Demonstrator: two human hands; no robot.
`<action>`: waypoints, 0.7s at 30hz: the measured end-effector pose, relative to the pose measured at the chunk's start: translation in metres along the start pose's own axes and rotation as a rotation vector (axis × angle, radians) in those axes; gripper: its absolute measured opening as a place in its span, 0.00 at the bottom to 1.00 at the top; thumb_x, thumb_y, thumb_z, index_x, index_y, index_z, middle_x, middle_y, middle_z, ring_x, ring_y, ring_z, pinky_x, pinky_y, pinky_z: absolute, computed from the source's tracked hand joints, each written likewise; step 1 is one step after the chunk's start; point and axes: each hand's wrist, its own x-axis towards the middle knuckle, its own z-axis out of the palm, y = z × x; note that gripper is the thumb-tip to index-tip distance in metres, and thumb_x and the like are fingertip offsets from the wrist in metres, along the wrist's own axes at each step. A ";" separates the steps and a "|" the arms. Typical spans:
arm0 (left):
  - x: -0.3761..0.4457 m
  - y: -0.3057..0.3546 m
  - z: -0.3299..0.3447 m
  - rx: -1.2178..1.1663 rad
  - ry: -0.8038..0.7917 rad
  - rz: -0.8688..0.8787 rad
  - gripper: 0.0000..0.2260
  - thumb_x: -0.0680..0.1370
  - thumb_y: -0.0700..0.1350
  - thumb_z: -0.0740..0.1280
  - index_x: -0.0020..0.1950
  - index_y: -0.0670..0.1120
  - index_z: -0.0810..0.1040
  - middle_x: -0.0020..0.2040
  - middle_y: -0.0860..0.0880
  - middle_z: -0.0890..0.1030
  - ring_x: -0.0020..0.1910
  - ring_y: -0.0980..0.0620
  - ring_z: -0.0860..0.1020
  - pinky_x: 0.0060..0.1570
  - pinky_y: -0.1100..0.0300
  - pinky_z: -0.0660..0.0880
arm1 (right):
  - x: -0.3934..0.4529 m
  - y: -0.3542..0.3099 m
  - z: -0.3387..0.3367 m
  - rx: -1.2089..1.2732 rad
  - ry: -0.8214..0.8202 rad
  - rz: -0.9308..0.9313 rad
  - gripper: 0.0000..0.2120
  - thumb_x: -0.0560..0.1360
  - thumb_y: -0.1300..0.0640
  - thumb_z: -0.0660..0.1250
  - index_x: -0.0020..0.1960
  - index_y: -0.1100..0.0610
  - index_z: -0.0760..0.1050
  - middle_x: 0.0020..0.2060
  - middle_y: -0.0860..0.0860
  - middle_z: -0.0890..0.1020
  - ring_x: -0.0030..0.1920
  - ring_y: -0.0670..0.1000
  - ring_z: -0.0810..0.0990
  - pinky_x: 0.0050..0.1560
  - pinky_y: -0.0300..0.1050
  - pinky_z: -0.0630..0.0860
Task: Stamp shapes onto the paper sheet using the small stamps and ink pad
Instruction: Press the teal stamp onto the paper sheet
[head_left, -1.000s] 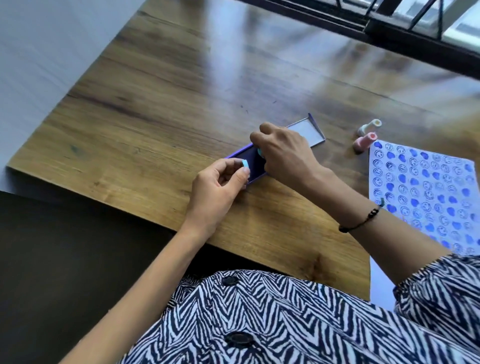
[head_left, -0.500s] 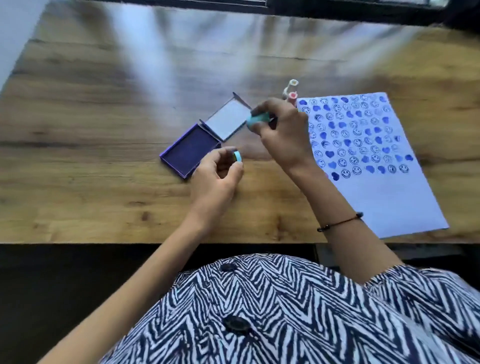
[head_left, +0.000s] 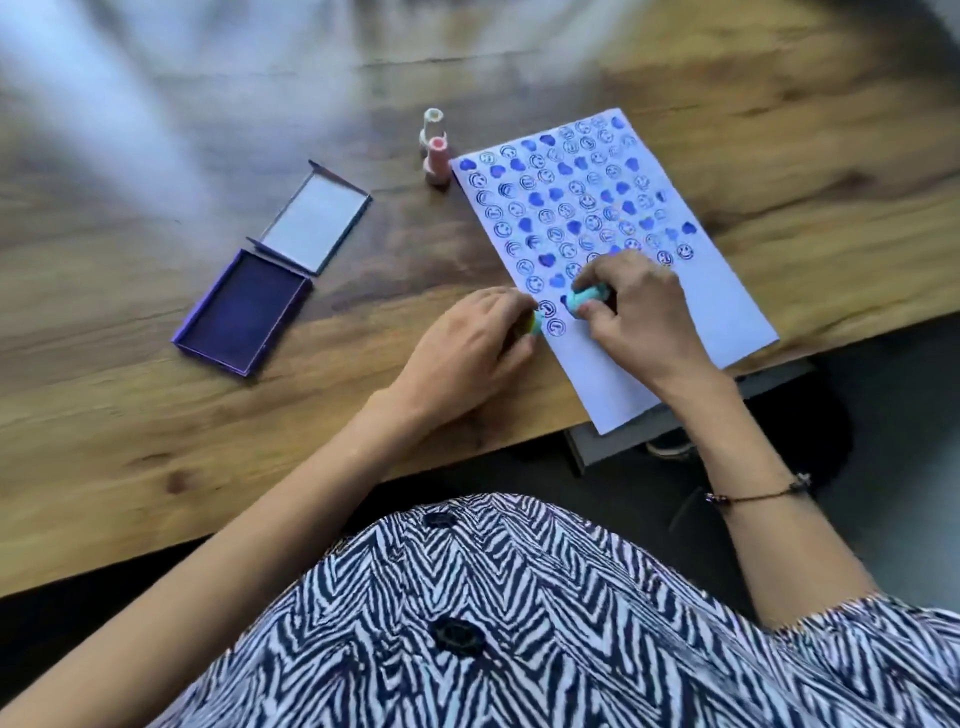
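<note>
- The right hand (head_left: 636, 306), centre right of the frame, pinches a turquoise stamp (head_left: 586, 299) between thumb and fingers, tilted, its end at the paper sheet (head_left: 691, 291).
- The left hand (head_left: 470, 345), just left of the sheet's edge, curls its fingers around a small blue and yellow piece (head_left: 535, 323).
- The sheet lies on the wooden table (head_left: 156, 415), covered in rows of blue hearts and smiley faces, bare at its lower end.
- The purple ink pad (head_left: 244, 306) sits open at centre left, well apart from the hands.
- A pink stamp (head_left: 436, 158) and a white stamp (head_left: 431, 124) stand by the sheet's upper left corner.
</note>
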 end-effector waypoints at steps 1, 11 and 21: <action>0.001 -0.001 0.000 0.028 -0.005 0.018 0.16 0.74 0.46 0.58 0.55 0.36 0.75 0.53 0.37 0.81 0.56 0.44 0.76 0.59 0.61 0.65 | 0.000 0.000 0.000 -0.026 0.004 -0.011 0.07 0.68 0.66 0.67 0.46 0.61 0.77 0.44 0.62 0.79 0.46 0.60 0.76 0.47 0.50 0.71; 0.004 -0.001 0.005 0.123 0.007 0.051 0.13 0.75 0.44 0.58 0.53 0.36 0.74 0.49 0.37 0.81 0.53 0.40 0.78 0.62 0.57 0.64 | -0.006 0.003 0.001 -0.146 -0.014 -0.098 0.06 0.68 0.66 0.67 0.45 0.62 0.76 0.42 0.62 0.78 0.44 0.62 0.77 0.43 0.48 0.71; 0.003 -0.002 0.013 0.134 0.068 0.058 0.13 0.77 0.44 0.59 0.54 0.36 0.74 0.50 0.39 0.81 0.55 0.41 0.77 0.62 0.57 0.67 | -0.011 -0.004 0.010 -0.334 -0.031 -0.142 0.09 0.68 0.69 0.67 0.47 0.64 0.74 0.43 0.63 0.77 0.44 0.64 0.76 0.38 0.48 0.69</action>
